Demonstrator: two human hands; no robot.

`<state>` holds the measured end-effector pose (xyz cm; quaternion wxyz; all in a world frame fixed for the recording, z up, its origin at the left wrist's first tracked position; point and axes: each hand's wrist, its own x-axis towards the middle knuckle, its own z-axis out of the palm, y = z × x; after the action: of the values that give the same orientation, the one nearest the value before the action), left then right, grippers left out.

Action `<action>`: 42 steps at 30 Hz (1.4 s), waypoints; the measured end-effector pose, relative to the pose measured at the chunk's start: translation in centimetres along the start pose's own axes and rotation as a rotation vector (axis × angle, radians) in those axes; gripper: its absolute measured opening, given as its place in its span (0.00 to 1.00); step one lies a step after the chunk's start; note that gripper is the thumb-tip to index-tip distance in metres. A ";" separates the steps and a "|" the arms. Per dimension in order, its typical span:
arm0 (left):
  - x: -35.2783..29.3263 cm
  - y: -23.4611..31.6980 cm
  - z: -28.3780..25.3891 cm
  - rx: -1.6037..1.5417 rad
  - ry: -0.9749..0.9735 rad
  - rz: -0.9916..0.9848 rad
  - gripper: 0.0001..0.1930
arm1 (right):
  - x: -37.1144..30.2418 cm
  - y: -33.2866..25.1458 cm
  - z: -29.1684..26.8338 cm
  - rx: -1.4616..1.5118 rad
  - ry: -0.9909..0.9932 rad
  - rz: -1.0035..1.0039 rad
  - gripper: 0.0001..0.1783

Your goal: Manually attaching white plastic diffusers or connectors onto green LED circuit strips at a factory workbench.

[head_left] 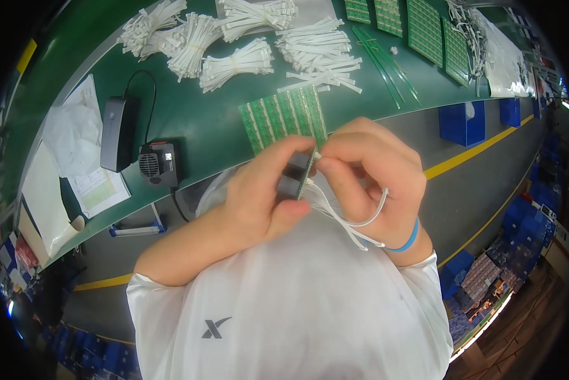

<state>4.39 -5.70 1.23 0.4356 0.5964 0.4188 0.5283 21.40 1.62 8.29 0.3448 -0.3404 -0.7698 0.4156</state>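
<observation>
My left hand point(249, 193) is closed on a thin circuit board point(306, 175), its edge turned toward me between thumb and fingers. My right hand point(382, 168) pinches a small white connector point(317, 156) against the board's upper part; whether it is seated I cannot tell. White cables point(335, 216) hang from the board's right face and curve below my right hand toward the wrist. Just beyond my hands, a green circuit board panel point(278, 117) lies at the near edge of the table.
Bundles of white cables point(237, 65) lie across the back of the green table point(211, 120). More board panels point(425, 31) and thin green strips point(382, 66) are at the right. A black device point(159, 164) and papers point(97, 190) lie left. Blue bins point(463, 125) stand right.
</observation>
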 end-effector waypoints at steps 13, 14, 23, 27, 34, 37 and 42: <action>1.8 -0.2 -0.5 -0.064 0.098 -0.042 0.26 | 0.7 1.3 -0.4 -0.077 0.029 0.001 0.11; 1.0 -0.9 -0.2 -0.059 0.104 -0.027 0.26 | 0.9 1.4 -0.4 -0.081 0.029 -0.015 0.11; 1.4 -1.7 -0.5 -0.597 0.222 -0.571 0.21 | -0.7 5.1 -1.2 0.795 -0.091 0.453 0.38; 1.4 -2.2 0.0 -0.511 0.349 -0.622 0.20 | -1.0 6.1 -0.5 0.854 -0.144 0.534 0.48; 2.0 -1.5 1.0 -0.224 0.288 -0.481 0.19 | -2.6 5.8 4.6 0.563 0.129 0.345 0.16; 2.2 -1.4 1.5 -0.107 0.260 -0.460 0.19 | -3.0 6.5 4.7 0.470 0.151 0.404 0.13; 2.1 -1.6 2.2 -0.025 0.219 -0.436 0.18 | -2.8 4.9 4.1 0.241 0.184 0.288 0.13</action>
<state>6.71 -3.39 0.10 0.4988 0.4256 0.5758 0.4884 20.73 -0.22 1.61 0.3891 -0.4398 -0.6230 0.5168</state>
